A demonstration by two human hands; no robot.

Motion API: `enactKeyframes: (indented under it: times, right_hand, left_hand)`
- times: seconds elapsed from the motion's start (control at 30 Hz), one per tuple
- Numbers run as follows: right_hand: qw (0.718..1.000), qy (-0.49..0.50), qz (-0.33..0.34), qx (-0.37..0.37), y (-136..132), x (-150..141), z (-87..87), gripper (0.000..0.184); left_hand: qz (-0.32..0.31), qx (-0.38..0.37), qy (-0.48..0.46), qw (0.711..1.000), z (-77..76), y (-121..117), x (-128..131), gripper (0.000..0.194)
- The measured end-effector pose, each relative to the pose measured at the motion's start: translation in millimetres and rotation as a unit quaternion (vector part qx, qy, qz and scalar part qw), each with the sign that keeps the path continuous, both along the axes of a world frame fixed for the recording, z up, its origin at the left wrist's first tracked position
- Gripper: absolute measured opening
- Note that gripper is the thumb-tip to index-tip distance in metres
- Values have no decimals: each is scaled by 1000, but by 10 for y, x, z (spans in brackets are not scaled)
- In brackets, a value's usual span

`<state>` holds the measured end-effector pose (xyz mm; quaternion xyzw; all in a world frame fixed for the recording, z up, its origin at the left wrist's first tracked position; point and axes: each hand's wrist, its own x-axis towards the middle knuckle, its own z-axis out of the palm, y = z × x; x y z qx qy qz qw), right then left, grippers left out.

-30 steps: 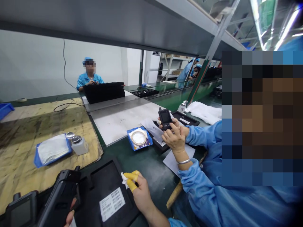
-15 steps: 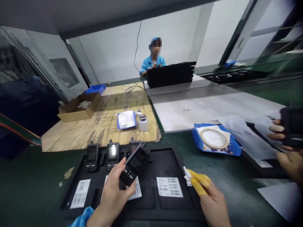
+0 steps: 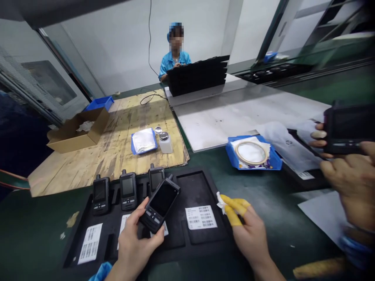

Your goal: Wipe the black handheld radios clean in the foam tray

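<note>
My left hand (image 3: 137, 238) grips a black handheld radio (image 3: 160, 205) by its lower end, screen facing up and tilted, above a black foam tray (image 3: 202, 249). Yellow finger cots cover some fingertips of my right hand (image 3: 249, 226), which pinches a small crumpled white wipe (image 3: 221, 203) by the tray's right edge. Three more radios stand in the tray's back slots: a left one (image 3: 100, 195), a middle one (image 3: 128, 190) and a right one (image 3: 156, 177), the last partly hidden by the held radio. Barcode label sheets (image 3: 200, 217) lie in the tray.
At right, a co-worker's hands (image 3: 345, 175) hold another black device (image 3: 351, 128). A blue bin (image 3: 275, 160) with a tape roll (image 3: 251, 152) sits beyond my right hand. A white pump bottle (image 3: 166, 145), wipes (image 3: 143, 140) and a cardboard box (image 3: 79, 136) rest on the plywood.
The view has shifted, so the scene sits further left and higher. Both hands keep their grips. The co-worker's device at right has come further into view.
</note>
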<state>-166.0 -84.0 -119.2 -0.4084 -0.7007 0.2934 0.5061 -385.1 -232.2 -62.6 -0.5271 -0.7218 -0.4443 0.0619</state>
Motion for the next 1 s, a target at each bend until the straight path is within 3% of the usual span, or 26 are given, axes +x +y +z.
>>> enactKeyframes:
  times: [0.13,0.2,0.33,0.43,0.5,0.57,0.63,0.7,0.77,0.83,1.0]
  right_hand:
    - [980,-133,80,126,-207,-109,322,21]
    - [969,-162,114,146,-280,-208,446,25]
    - [966,-177,98,159,-328,-339,514,25]
    - [969,-148,106,166,-323,-293,452,22]
    - [973,-119,92,176,-287,-207,376,18]
    - [979,-97,56,170,-214,-112,277,18]
    - [988,-86,25,128,-121,-34,165,23]
    - [996,-69,2,62,-30,14,52,27]
    - [999,-34,-16,-5,43,34,-49,29]
    - [998,6,-24,-63,93,36,-132,31]
    - [989,51,-16,-135,132,28,-224,31]
  left_hand:
    - [-2,-2,79,997,32,74,51,42]
    - [-7,-1,99,995,55,119,74,39]
    - [-19,0,96,995,70,142,90,38]
    - [-30,-2,25,999,46,87,89,43]
    - [-26,-28,-110,993,32,47,95,46]
    - [-32,-49,-307,950,35,23,107,50]
    - [-47,-38,-498,865,61,18,125,52]
    - [-48,-6,-631,774,107,24,147,49]
    - [-41,17,-707,705,161,33,164,44]
    - [-44,29,-750,659,206,44,172,43]
    - [-91,52,-799,592,235,71,167,30]
